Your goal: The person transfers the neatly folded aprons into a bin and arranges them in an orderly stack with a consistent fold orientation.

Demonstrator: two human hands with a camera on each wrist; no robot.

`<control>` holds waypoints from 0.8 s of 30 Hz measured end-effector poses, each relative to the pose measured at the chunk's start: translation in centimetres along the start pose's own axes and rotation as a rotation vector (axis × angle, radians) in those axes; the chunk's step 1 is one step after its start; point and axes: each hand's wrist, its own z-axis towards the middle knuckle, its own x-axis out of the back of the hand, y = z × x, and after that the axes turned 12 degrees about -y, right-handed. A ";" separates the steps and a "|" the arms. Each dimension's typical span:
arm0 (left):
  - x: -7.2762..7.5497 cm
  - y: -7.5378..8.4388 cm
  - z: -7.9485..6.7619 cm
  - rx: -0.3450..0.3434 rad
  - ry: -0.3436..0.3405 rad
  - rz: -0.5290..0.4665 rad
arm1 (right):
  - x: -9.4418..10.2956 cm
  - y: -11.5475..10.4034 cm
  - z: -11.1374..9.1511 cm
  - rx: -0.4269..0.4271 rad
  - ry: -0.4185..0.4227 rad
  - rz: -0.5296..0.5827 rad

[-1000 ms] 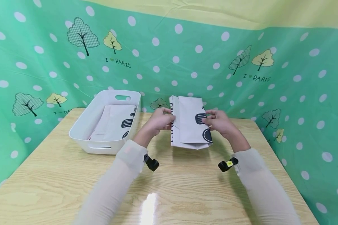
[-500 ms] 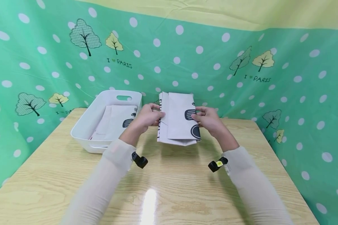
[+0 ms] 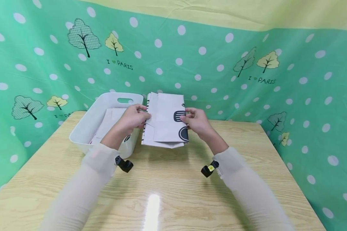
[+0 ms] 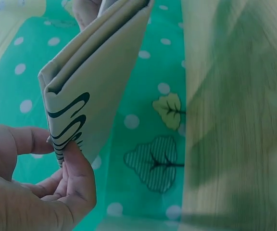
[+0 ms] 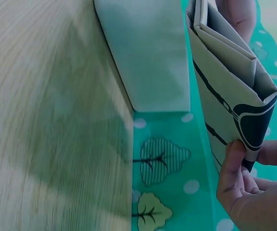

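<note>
A folded white cloth [image 3: 167,117], printed in black with kitchen utensils, is held above the table between both hands. My left hand [image 3: 133,117] pinches its left edge between thumb and fingers. On the opposite edge, my right hand [image 3: 199,120] grips the cloth near the spatula print. In the left wrist view the folded layers of the cloth [image 4: 95,82] show edge-on, with the left hand [image 4: 47,187] pinching a striped corner. The right wrist view shows the right hand [image 5: 254,183] pinching the cloth [image 5: 225,91] beside its dark printed corner. Behind the left forearm, another folded white cloth [image 3: 111,120] lies in the basket.
A white plastic basket [image 3: 85,123] with handle slots stands at the back left of the wooden table [image 3: 173,192], partly hidden by the left hand and forearm. A green dotted curtain [image 3: 208,64] hangs directly behind the table and along its sides.
Both hands have carried the folded cloth leftward and slightly up, toward the basket. The left hand and forearm now cover part of the basket. The grip on both edges is unchanged.
</note>
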 end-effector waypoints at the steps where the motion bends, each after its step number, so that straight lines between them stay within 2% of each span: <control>1: 0.4 -0.2 -0.1 0.002 0.007 0.007 | -0.4 -0.2 0.1 0.002 -0.002 -0.005; 9: 2.9 -0.9 -1.0 0.020 0.041 0.037 | -2.9 -1.3 1.2 0.012 -0.011 0.025; 24: 7.2 -1.8 -2.4 0.052 0.090 0.153 | -7.0 -2.9 3.4 0.037 -0.008 0.045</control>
